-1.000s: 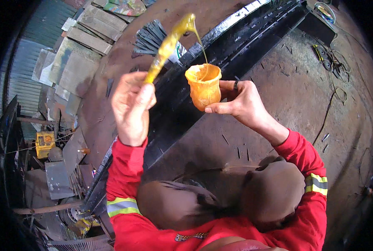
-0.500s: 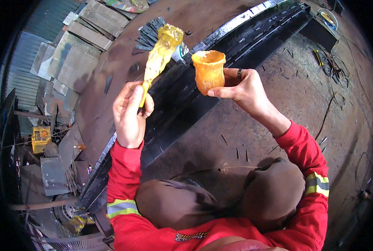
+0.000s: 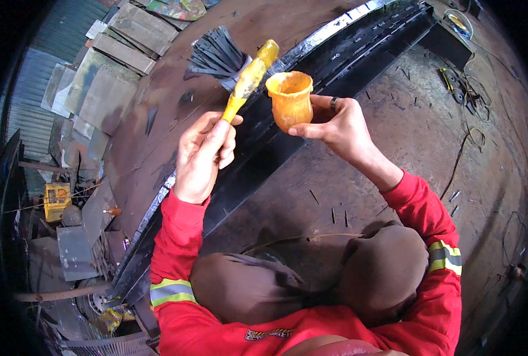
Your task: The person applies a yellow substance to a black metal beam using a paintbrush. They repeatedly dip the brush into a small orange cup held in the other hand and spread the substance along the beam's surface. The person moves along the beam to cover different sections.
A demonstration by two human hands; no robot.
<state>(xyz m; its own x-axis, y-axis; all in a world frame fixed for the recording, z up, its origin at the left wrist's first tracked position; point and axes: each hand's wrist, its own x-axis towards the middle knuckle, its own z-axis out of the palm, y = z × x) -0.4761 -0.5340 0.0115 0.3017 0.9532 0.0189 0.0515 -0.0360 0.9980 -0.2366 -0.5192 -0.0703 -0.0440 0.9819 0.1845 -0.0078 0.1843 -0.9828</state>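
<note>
My left hand (image 3: 204, 151) is closed around the thin handle end of a yellow brush-shaped tool (image 3: 250, 78). Pale and dark smears coat the tool, which points up and to the right, seen nearly edge-on. An orange-yellow cup (image 3: 292, 104) with a flared rim and rounded belly is in my right hand (image 3: 344, 127), thumb at its lower side and fingers behind. The cup stands upright with its mouth upward; its bottom inside is hidden. A small gap separates the tool from the cup's rim.
A long black metal beam (image 3: 240, 154) crosses diagonally below my hands. Beyond it stands a container of dark metal rods (image 3: 217, 54). Plates and boards (image 3: 107, 89) lean at left. Cables and yellow-handled tools (image 3: 453, 83) lie on the right floor, with scattered short rods (image 3: 334, 216).
My left hand has moved right and turned the tool from its broad face to its narrow edge, its tip closer to the cup. The cup has shifted slightly left.
</note>
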